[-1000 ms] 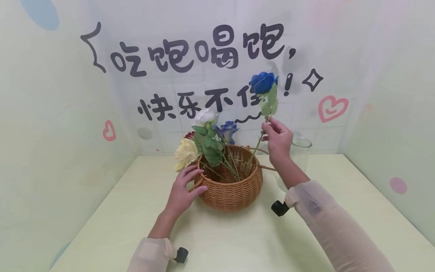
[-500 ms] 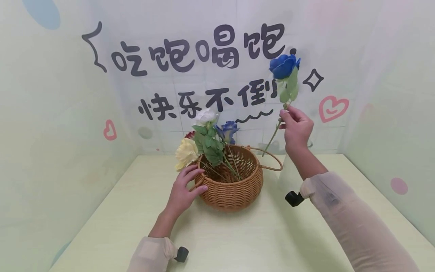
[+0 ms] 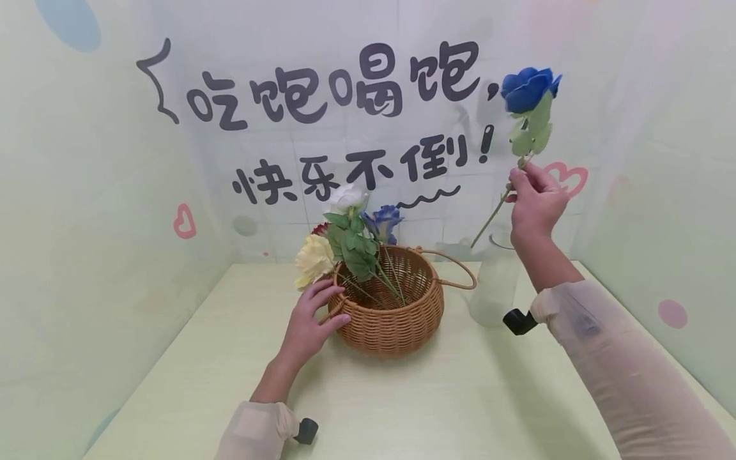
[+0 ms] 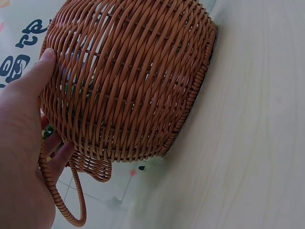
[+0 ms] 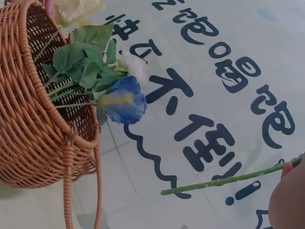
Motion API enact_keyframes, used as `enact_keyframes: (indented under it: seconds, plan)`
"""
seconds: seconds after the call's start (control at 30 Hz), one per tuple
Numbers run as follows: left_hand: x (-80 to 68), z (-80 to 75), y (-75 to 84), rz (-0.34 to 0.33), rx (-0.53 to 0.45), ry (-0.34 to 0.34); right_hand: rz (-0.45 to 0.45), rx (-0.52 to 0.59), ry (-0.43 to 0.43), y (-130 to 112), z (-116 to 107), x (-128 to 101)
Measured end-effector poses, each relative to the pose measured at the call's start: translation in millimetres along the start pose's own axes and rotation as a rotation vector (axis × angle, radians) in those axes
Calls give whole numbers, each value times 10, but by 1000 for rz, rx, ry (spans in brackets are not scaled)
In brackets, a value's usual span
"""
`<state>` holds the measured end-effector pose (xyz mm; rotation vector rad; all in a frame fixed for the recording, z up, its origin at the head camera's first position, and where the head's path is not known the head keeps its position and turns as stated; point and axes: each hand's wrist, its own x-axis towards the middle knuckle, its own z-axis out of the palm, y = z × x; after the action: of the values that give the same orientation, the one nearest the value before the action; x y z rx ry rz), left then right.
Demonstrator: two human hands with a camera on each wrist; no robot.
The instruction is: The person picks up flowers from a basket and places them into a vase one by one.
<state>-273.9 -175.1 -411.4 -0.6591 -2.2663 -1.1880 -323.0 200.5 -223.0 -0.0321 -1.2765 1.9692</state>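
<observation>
A brown wicker basket (image 3: 393, 322) stands on the pale table and holds several flowers: white (image 3: 347, 197), yellow (image 3: 314, 258) and blue (image 3: 384, 219) ones. My left hand (image 3: 313, 319) rests on the basket's left side, thumb on the wall (image 4: 119, 90) and fingers by the handle (image 4: 62, 200). My right hand (image 3: 535, 201) pinches the stem (image 5: 224, 181) of a blue rose (image 3: 528, 88), held high above a clear glass vase (image 3: 496, 281) right of the basket. The stem's lower end hangs over the vase mouth.
Pale walls with dark lettering and hearts close in the table (image 3: 402, 396) at the back and both sides. The basket's right handle (image 3: 457, 268) sticks out toward the vase. Bare tabletop lies in front of the basket.
My right hand has lifted the blue rose out of the basket and carried it up and to the right, above the glass vase. The left hand stayed on the basket.
</observation>
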Motion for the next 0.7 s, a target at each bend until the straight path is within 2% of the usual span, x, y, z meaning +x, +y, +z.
enact_keyframes:
  seconds: [0.27,0.57,0.7]
  plan:
    - [-5,1,16,4,7,7,-104,49,63,-47,-95,142]
    - [-5,1,10,-4,8,3,-67,45,95,-75,-184,211]
    - [-8,2,-2,-1,10,1,-80,70,96,-84,-208,223]
